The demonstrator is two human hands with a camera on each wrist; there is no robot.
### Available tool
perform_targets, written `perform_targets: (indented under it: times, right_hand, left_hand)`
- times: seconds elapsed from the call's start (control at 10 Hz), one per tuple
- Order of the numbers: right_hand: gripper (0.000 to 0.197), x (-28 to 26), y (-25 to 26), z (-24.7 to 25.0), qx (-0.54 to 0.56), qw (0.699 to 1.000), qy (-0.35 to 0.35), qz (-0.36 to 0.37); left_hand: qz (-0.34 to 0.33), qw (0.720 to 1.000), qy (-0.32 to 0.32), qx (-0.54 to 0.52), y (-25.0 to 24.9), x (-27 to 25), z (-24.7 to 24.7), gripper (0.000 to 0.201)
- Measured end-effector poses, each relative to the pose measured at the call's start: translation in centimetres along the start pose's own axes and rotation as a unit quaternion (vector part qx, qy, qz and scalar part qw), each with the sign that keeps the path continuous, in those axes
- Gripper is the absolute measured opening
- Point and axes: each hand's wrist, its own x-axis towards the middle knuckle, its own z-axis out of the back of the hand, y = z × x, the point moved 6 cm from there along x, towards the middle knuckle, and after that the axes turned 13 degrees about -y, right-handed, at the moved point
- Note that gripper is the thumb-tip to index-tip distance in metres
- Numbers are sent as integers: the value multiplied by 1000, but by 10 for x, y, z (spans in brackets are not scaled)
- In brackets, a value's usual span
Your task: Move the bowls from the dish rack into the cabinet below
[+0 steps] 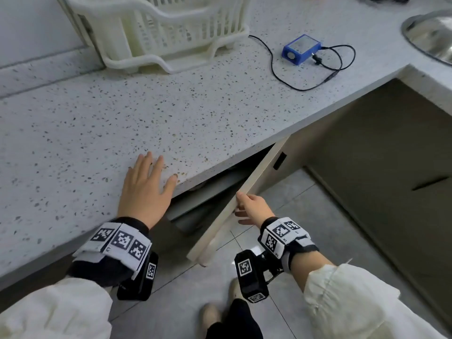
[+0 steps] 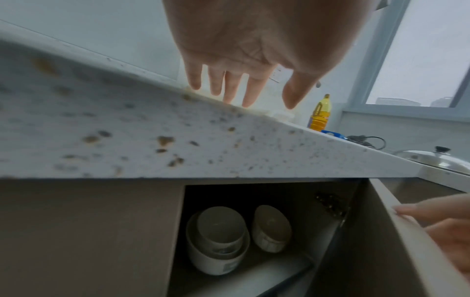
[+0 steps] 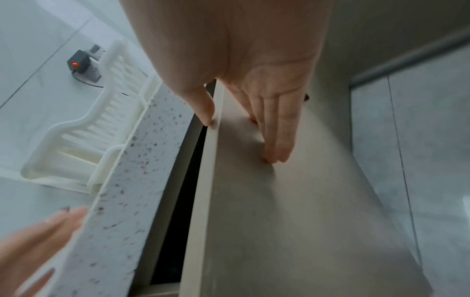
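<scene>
The white ceramic bowls [image 2: 221, 239] already sit inside the beige cabinet [image 2: 89, 231] under the speckled pale stone worktop [image 1: 151, 113]: two nested ones on the left and a single one just beside them. The white slatted plastic dish rack [image 1: 156, 30] at the back of the worktop shows no bowl in the part that is in view, so the step in hand looks like closing up.

The right hand [image 1: 253, 207] holds the top edge of the beige cabinet door [image 1: 254, 182], which stands partly open; its thumb lies on the inner side and its straight fingers [image 3: 276, 138] lie flat on the outer face, so it pinches the panel. The left hand [image 1: 146, 185] rests palm down on the worktop near its front edge, fingers straight and spread apart, holding nothing.

To close the door well, I would push with the flat fingers on the outer face and slip the thumb off the inner side before the gap narrows, or it may get nipped. A slow swing should keep the nested bowls from rattling. The left hand is a good brace where it is.
</scene>
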Motion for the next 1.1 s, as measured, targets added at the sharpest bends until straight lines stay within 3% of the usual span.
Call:
perform_targets:
  times: [0.1, 0.3, 0.5, 0.7, 0.8, 0.9, 1.0, 1.1]
  right_hand:
    - [11, -1, 10, -38, 59, 996, 65, -30]
    - [55, 6, 27, -68, 49, 996, 79, 16]
    - [60, 7, 36, -76, 90, 992, 82, 18]
    - [72, -2, 41, -87, 190, 972, 136, -7]
    - [72, -9, 37, -78, 121, 980, 155, 15]
    - [50, -22, 48, -56, 2, 982, 183, 48]
    - [38, -44, 74, -35, -112, 961, 234, 98]
    - [36, -61, 102, -8, -166, 946, 222, 167]
  left_hand:
    - [-2, 1000, 24, 12, 25, -5, 1, 61]
    - [-18, 998, 57, -23, 34, -6, 1, 60]
    - [-15, 998, 66, -17, 34, -5, 0, 61]
    - [-3, 998, 64, 1, 31, -4, 0, 60]
    - [11, 998, 68, 9, 28, -4, 1, 60]
    - [31, 995, 91, 16, 24, -3, 2, 61]
    - [74, 989, 125, -5, 14, 1, 10, 60]
    - [99, 980, 167, -48, -12, -1, 26, 53]
